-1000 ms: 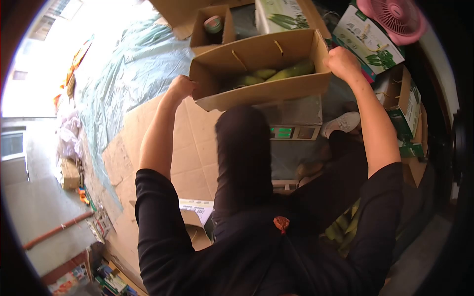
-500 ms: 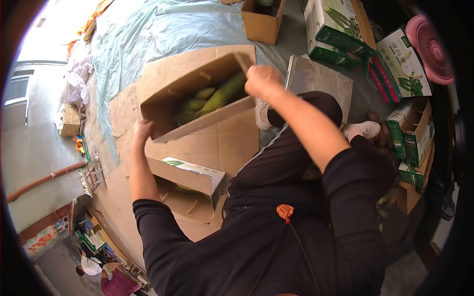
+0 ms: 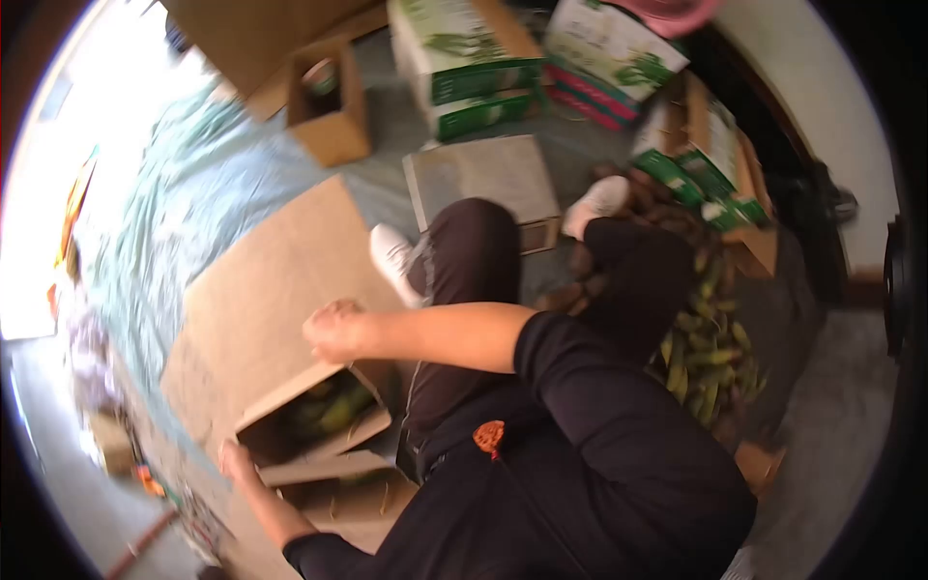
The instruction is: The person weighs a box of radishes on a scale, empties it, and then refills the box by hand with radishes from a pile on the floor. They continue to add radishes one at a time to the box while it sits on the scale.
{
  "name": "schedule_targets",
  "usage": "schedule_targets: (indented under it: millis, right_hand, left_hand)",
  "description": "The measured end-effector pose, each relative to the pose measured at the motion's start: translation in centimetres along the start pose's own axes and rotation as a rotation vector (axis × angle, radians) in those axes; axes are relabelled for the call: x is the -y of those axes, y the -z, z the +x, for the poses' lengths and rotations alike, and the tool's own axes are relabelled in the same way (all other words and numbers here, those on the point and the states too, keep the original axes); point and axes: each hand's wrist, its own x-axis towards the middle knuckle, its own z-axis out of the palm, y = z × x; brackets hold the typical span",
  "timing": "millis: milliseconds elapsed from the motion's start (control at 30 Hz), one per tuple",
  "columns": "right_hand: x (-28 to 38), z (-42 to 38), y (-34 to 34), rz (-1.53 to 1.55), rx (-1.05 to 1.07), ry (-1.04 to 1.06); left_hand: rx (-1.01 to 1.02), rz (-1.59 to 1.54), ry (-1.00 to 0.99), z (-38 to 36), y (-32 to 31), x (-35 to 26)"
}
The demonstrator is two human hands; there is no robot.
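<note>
An open cardboard box with long green vegetables inside sits low in front of me, beside a second open box. My left hand is at its left end, the fingers closed on the rim. Close above the far side of the box is my right hand, its fingers curled in and seemingly off the cardboard; motion blurs it. A flattened cardboard sheet lies beneath and beyond the box. Shadow hides part of the vegetables.
Beyond my feet are a flat-topped carton, a small brown box and printed green-and-white cartons. To the right lie brown tubers and a pile of yellow-green vegetables. Blue plastic sheeting covers the floor at left.
The box with vegetables has come down and nearer to me, beside the second box. My right hand has moved off its right-hand corner toward the left. The view has swung right.
</note>
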Motion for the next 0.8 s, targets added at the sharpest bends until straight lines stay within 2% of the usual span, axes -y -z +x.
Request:
schedule_targets:
  millis: [67,100,133,167,233,333,433,467,500,567,700,800]
  right_hand:
    - [-0.2,-1.9,2.7,0.014,-0.114,0.031]
    - [-0.7,-2.9,3.6,0.014,-0.153,0.041]
    - [-1.3,-4.1,4.6,0.019,-0.192,0.002]
    - [-1.9,-5.2,5.4,0.091,-0.245,0.053]
    - [-3.2,-7.2,6.9,0.154,-0.337,0.091]
    - [-6.1,-11.3,9.0,0.283,-0.55,0.123]
    - [-8.9,-16.9,10.7,0.372,-0.786,0.121]
    - [-9.7,-19.0,11.2,0.391,-0.848,0.096]
    - [-10.7,-21.1,11.6,0.409,-0.906,0.069]
    - [-12.6,-24.2,11.6,0.433,-1.038,0.026]
    - [-15.3,-28.6,10.8,0.441,-1.101,-0.075]
    - [-16.5,-29.7,9.9,0.464,-1.073,-0.13]
  left_hand:
    - [-0.37,-0.231,-0.238,-0.1,0.8,-2.9]
    - [-0.246,-0.367,-0.336,0.1,2.0,-5.5]
    - [-0.188,-0.394,-0.425,-1.2,3.6,-9.1]
    - [-0.13,-0.414,-0.505,-2.9,5.0,-12.4]
    - [-0.124,-0.332,-0.824,-3.5,3.8,-18.5]
    - [-0.022,0.002,-0.976,-8.1,4.1,-27.3]
    - [0.102,0.298,-1.133,-6.8,-0.4,-33.1]
    - [0.174,0.494,-1.154,-4.3,-3.7,-35.1]
    - [0.15,0.618,-1.114,-4.3,-5.3,-35.5]
    - [0.207,0.724,-1.068,-4.4,-6.7,-35.0]
    - [0.297,0.668,-1.052,-5.4,-7.4,-34.3]
    - [0.318,0.546,-1.05,-6.0,-6.5,-33.6]
